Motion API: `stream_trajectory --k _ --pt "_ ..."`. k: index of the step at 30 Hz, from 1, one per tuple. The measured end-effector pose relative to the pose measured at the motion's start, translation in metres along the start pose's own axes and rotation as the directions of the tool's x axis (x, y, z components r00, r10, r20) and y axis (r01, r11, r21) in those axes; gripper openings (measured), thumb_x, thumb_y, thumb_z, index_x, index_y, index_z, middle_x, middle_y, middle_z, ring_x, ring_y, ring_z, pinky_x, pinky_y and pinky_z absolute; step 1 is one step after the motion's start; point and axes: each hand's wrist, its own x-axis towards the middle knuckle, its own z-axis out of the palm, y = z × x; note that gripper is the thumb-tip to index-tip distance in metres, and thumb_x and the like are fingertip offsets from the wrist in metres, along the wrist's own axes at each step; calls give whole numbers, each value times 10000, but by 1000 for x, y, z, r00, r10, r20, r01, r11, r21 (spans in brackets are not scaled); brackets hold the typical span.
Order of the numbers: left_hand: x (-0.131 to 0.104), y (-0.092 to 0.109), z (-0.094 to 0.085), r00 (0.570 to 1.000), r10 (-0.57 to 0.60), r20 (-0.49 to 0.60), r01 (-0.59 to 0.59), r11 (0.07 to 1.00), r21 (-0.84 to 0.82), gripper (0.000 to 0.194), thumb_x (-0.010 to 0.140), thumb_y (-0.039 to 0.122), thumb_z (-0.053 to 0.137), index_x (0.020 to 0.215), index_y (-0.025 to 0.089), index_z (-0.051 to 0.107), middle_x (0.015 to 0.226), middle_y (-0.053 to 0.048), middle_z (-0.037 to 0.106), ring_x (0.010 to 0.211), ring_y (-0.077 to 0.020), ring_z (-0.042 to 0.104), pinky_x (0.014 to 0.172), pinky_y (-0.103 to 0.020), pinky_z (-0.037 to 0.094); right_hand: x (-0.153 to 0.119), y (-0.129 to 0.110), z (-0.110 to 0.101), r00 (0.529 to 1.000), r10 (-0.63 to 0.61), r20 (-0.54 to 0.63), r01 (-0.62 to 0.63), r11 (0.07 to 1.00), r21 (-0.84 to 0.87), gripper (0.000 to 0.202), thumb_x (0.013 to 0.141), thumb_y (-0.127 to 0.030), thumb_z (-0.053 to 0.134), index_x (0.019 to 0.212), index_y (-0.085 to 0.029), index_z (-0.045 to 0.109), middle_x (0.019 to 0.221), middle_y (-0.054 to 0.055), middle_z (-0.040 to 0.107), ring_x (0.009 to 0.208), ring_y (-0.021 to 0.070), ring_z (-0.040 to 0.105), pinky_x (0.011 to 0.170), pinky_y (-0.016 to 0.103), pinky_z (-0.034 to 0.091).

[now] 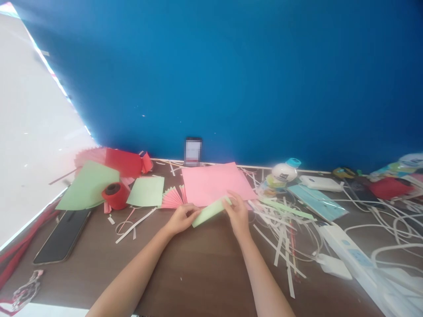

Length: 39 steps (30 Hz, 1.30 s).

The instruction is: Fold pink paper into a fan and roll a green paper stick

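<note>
A narrow folded strip of light green paper (pixel 211 212) is held slantwise between my two hands, over the brown table (pixel 198 268). My left hand (pixel 183 218) grips its lower left end, fingers and thumb pressed together. The upper right end is pinched by my right hand (pixel 237 211). Behind the strip lies a large pink sheet (pixel 214 182). A pink pleated paper fan (pixel 174 197) and a light green square sheet (pixel 146 192) are left of it.
At the left are a red spool (pixel 115 195), a larger green sheet (pixel 87 187) and a dark phone (pixel 62 237). Paper scraps (pixel 284 233), a bottle (pixel 284 171), a power strip (pixel 350 251) and white cables (pixel 396 224) lie right. A blue wall (pixel 214 79) stands behind.
</note>
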Motion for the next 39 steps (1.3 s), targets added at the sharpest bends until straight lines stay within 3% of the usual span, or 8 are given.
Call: stream_trajectory --k 5,11,14,17,24,31,35,39 --pt "0 0 0 999 29 26 -29 999 26 264 825 308 413 760 145 610 726 -36 584 676 -123 522 642 -225 391 1 -7 -7 990 -53 129 84 965 -250 279 701 -386 583 906 -198 573 798 30 599 510 106 519 459 244 451" --pt "0 -2 -2 998 53 23 -54 997 59 261 830 310 407 762 148 600 716 -31 569 663 -117 504 635 -224 380 4 -7 -15 974 11 226 46 967 -249 252 723 -418 554 833 -192 542 637 -21 553 407 87 506 388 221 430" --pt "0 -1 -4 997 72 42 -75 993 86 268 839 312 392 776 150 597 713 -31 561 661 -116 496 630 -223 376 4 -9 -18 959 37 280 54 949 -310 263 729 -405 549 886 -198 585 720 5 598 449 94 528 439 240 472" --pt "0 0 -7 996 77 53 -83 989 120 280 846 315 376 786 151 596 707 -33 552 661 -120 494 629 -229 375 3 -10 -20 951 64 303 50 933 -356 238 711 -403 561 792 -190 633 804 37 638 519 122 559 477 262 495" --pt "0 4 -11 992 72 101 -88 982 166 277 844 310 366 795 159 593 743 -43 570 695 -135 509 654 -243 381 3 -3 -18 965 91 248 -2 942 -337 231 657 -396 615 727 -181 658 704 35 656 481 138 550 480 290 483" --pt "-1 3 -10 1000 20 14 -22 992 127 262 825 311 389 740 148 574 718 -36 568 670 -129 507 626 -239 391 4 4 -4 991 80 106 -71 994 -79 278 607 -379 671 766 -154 629 687 45 630 547 141 545 430 239 451" --pt "-2 0 -12 1000 19 10 -20 995 100 244 808 303 415 717 142 574 703 -32 575 664 -126 511 623 -234 391 6 7 -6 988 108 113 -102 993 -57 241 610 -362 675 710 -151 616 662 37 614 572 142 542 440 228 438" --pt "-2 0 -9 994 -56 90 57 998 -8 219 778 294 459 730 131 597 683 -26 598 617 -111 512 574 -213 388 4 4 -6 979 99 178 -85 993 -81 220 642 -358 649 707 -152 606 645 17 590 531 116 506 437 217 410"
